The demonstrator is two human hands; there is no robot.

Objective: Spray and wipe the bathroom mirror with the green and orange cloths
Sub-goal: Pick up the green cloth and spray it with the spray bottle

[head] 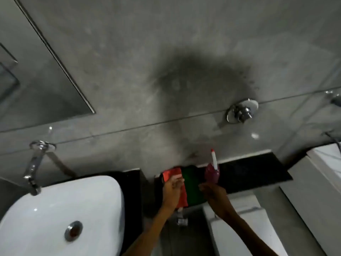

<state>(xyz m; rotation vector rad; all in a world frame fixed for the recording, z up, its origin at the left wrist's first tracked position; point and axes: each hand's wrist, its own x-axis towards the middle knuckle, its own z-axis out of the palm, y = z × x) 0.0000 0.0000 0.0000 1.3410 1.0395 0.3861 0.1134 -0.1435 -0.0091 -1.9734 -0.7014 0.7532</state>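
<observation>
A black ledge [249, 170] runs along the wall; on it lie an orange cloth [172, 174] and a green cloth [191, 182] side by side, a spray bottle [212, 172] standing just beside them.

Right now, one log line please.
left hand: on orange cloth | right hand: beside green cloth, near spray bottle | mirror: untouched

Two cloths [191, 183] — one spray bottle [212, 173], one basin [103, 204].

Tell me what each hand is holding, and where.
Left hand grips the orange cloth near its upper edge. Right hand reaches toward the spray bottle; grip unclear.
</observation>
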